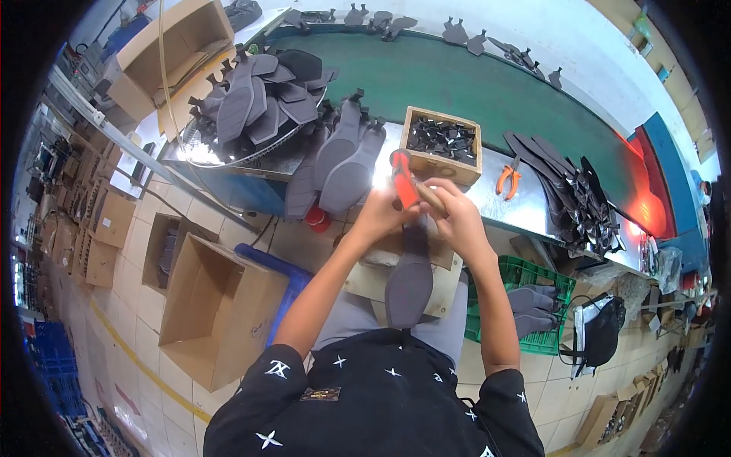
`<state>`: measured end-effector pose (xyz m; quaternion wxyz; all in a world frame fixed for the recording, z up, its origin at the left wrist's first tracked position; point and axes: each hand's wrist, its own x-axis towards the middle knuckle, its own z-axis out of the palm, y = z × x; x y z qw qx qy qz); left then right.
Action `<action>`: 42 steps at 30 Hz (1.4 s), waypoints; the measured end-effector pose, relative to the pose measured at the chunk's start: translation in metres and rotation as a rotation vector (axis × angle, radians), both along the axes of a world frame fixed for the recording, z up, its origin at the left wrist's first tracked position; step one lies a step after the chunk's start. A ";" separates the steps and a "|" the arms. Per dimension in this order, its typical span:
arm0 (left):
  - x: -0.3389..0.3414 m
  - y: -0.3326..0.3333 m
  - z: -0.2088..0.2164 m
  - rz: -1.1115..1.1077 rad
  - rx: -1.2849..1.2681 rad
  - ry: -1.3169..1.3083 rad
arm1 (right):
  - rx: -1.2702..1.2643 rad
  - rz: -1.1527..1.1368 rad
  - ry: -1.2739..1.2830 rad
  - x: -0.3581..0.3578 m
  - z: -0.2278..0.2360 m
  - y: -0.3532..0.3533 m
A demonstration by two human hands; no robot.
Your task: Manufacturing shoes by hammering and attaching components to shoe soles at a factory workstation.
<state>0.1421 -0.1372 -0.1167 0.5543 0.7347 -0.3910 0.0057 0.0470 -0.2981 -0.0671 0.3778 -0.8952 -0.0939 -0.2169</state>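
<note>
Dark-grey flat shoe sole (409,291) runs lengthwise away from torso, far end at both hands. Left hand (381,217) nearer, fingers curled there, grip hidden. Right hand (460,222) fingers closed round wooden-handled, orange-red-headed hammer (405,185).

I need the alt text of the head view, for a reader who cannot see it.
A person's right hand holds a hammer over the far end of a dark sole, where the left hand also is. Beyond, a metal bench bears orange pliers and a wooden box of small black parts; more soles are piled at left.
</note>
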 end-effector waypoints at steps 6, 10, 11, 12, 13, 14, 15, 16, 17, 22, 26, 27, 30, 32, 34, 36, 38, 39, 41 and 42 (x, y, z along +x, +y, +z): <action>0.000 0.004 0.006 -0.064 0.058 0.317 | 0.530 -0.205 0.217 -0.051 0.032 0.017; 0.000 0.006 0.004 -0.127 -0.042 0.425 | 0.140 -0.217 0.054 -0.087 0.041 0.027; 0.002 0.007 0.001 -0.126 -0.039 0.429 | 0.149 -0.233 0.056 -0.092 0.043 0.033; 0.001 0.006 0.004 -0.131 -0.019 0.435 | 0.157 -0.256 0.059 -0.096 0.044 0.035; 0.000 0.006 0.005 -0.136 0.000 0.441 | 0.157 -0.262 0.064 -0.097 0.039 0.034; 0.001 0.004 0.002 -0.138 -0.001 0.439 | 0.112 -0.237 0.091 -0.094 0.030 0.032; 0.000 0.004 0.004 -0.137 0.002 0.440 | 0.069 -0.208 0.113 -0.090 0.027 0.034; -0.003 0.003 0.006 -0.140 -0.031 0.484 | 0.072 -0.208 0.115 -0.092 0.030 0.034; -0.005 0.003 0.006 -0.142 -0.064 0.528 | 0.087 -0.241 0.076 -0.097 0.039 0.035; -0.006 0.007 -0.006 0.032 0.306 -0.090 | 0.126 -0.328 -0.081 -0.118 0.077 0.044; -0.001 0.011 -0.005 0.067 0.493 -0.080 | -0.043 -0.231 0.102 -0.086 0.030 0.033; 0.003 0.012 -0.006 0.081 0.487 -0.085 | -0.060 -0.196 0.098 -0.090 0.049 0.033; -0.005 0.010 -0.010 0.063 0.451 -0.096 | 0.130 -0.300 -0.027 -0.123 0.090 0.043; -0.001 0.011 -0.004 0.042 0.486 -0.090 | 0.073 -0.271 -0.019 -0.114 0.062 0.042; -0.009 0.009 0.017 0.077 0.492 -0.048 | -0.044 -0.265 -0.052 -0.093 0.008 0.035; 0.005 0.014 0.006 0.035 0.399 -0.153 | 0.023 -0.261 0.020 -0.090 0.031 0.030; -0.009 0.028 -0.006 -0.140 0.212 -0.216 | 0.143 -0.334 0.107 -0.104 0.044 0.035; -0.028 0.024 0.012 -0.203 0.124 -0.085 | 0.141 -0.347 0.035 -0.104 0.037 0.025; -0.064 0.044 0.050 -0.331 0.163 0.096 | -0.011 -0.315 -0.050 -0.096 0.033 0.018; -0.080 0.055 0.063 -0.326 0.165 0.107 | -0.098 -0.263 -0.022 -0.091 0.027 0.018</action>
